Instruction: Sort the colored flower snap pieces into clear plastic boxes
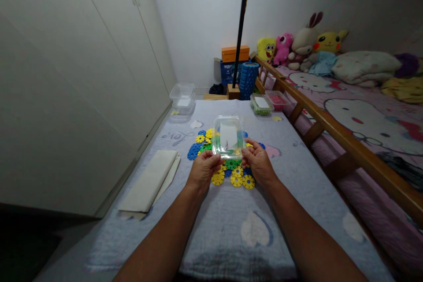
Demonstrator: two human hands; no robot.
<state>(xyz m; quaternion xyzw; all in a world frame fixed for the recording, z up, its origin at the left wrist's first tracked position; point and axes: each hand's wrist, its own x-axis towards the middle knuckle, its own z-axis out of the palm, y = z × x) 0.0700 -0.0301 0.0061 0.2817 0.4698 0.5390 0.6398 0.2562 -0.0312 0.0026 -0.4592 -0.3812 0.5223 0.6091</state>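
A clear plastic container [228, 137] with a white label on it is held up in front of me, tilted toward me. My left hand [204, 169] pinches its near left corner, and my right hand [258, 161] grips the near right corner. Below and behind it lies a pile of flower-shaped plastic discs [236, 180] in yellow, blue and green, spread on the cloth. The container covers the middle of the pile. Whether anything is inside the container I cannot tell, since green shows through it.
Folded beige paper [150, 180] lies at the left on the cloth-covered table [228, 233]. Clear stacked containers [183, 96] stand at the back left. A container with green pieces [261, 105] and one with red pieces [278, 99] sit back right. A wooden bed rail [317, 128] borders the right side.
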